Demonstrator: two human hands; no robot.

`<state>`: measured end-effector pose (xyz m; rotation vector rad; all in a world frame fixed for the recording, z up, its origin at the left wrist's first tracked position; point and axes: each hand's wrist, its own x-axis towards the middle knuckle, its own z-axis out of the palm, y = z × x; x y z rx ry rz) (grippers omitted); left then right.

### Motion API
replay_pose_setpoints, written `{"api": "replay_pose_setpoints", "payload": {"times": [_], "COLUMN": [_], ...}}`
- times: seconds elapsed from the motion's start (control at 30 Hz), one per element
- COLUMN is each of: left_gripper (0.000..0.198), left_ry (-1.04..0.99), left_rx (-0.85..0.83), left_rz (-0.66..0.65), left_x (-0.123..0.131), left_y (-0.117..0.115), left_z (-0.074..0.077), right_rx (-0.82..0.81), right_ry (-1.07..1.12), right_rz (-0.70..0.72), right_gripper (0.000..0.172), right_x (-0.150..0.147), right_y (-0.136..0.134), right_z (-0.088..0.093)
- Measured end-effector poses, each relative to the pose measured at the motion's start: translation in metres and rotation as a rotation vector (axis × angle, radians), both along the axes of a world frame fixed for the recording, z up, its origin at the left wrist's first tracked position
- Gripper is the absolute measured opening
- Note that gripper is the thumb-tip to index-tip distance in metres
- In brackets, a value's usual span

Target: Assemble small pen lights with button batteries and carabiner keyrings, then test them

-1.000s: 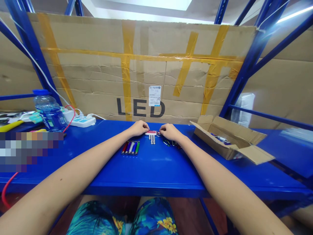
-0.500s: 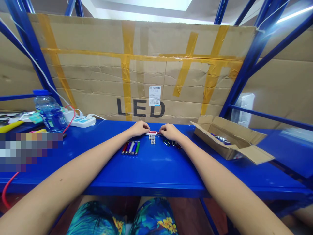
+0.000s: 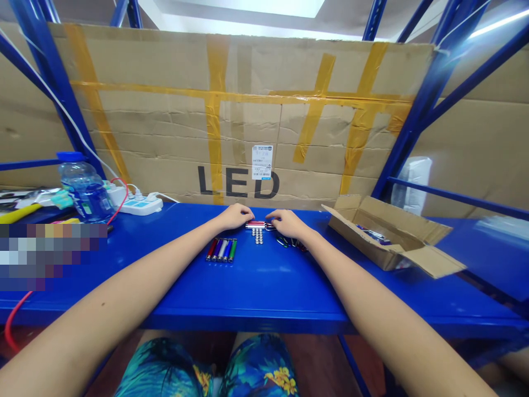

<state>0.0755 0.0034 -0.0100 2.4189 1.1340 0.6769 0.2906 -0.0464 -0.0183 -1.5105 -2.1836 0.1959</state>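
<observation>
Near the far side of the blue table, my left hand (image 3: 238, 216) has its fingers loosely bent at the left end of a short stack of slim red and white pieces (image 3: 257, 225). My right hand (image 3: 286, 222) is at the other end, its index finger raised and apart from the thumb. Just in front of the stack lie small silver button cells (image 3: 258, 237) in rows. Several metallic tubes (image 3: 221, 250) in red, silver, blue and green are lined up below my left hand. Coloured carabiner clips (image 3: 291, 242) lie partly hidden by my right wrist.
An opened cardboard box (image 3: 384, 237) with small items inside stands at the right. To the left are a water bottle (image 3: 85, 190) and a white power strip (image 3: 140, 204) with cables. A large cardboard sheet (image 3: 173, 127) rises behind the blue table (image 3: 256, 292).
The fingers of my right hand have lifted and spread from the stack's right end. My left fingertips have risen slightly, showing more of its left end.
</observation>
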Motion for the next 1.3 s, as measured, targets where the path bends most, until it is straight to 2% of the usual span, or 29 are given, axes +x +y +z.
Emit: {"api": "replay_pose_setpoints", "payload": {"times": [0.1, 0.17, 0.23, 0.37, 0.47, 0.57, 0.7, 0.83, 0.97, 1.1, 1.3], "left_gripper": [0.026, 0.024, 0.021, 0.018, 0.018, 0.018, 0.018, 0.019, 0.020, 0.021, 0.017], "left_ry": [-0.026, -0.024, 0.039, 0.240, 0.354, 0.411, 0.461, 0.451, 0.432, 0.413, 0.375], "left_rx": [0.016, 0.037, 0.034, -0.104, -0.181, -0.223, -0.222, -0.226, -0.198, -0.190, -0.203], "left_rz": [0.007, -0.019, -0.100, -0.235, -0.255, -0.259, -0.262, -0.238, -0.231, -0.219, -0.211], "left_x": [-0.001, -0.006, -0.015, -0.039, -0.048, -0.047, -0.040, -0.037, -0.037, -0.035, -0.033], "left_y": [-0.001, -0.004, -0.009, -0.025, -0.033, -0.036, -0.039, -0.039, -0.036, -0.036, -0.041], "left_z": [0.003, 0.011, 0.023, 0.045, 0.050, 0.048, 0.046, 0.045, 0.042, 0.040, 0.041], "right_rx": [-0.013, 0.005, 0.058, 0.189, 0.117, 0.106, 0.097, 0.080, 0.110, 0.080, 0.002], "right_ry": [0.027, 0.046, 0.063, 0.084, 0.107, 0.078, 0.011, -0.068, -0.072, -0.130, -0.234], "right_rz": [0.045, 0.048, 0.036, 0.078, 0.238, 0.428, 0.552, 0.555, 0.557, 0.465, 0.237], "right_gripper": [0.046, 0.045, 0.039, 0.029, 0.031, 0.036, 0.037, 0.034, 0.026, 0.017, 0.036], "right_x": [0.000, 0.001, 0.000, -0.008, -0.023, -0.043, -0.060, -0.065, -0.065, -0.063, -0.061], "right_y": [0.002, 0.001, -0.003, -0.023, -0.046, -0.068, -0.080, -0.077, -0.077, -0.083, -0.089], "right_z": [-0.002, 0.000, 0.004, 0.016, 0.022, 0.021, 0.013, 0.007, 0.010, 0.016, 0.025]}}
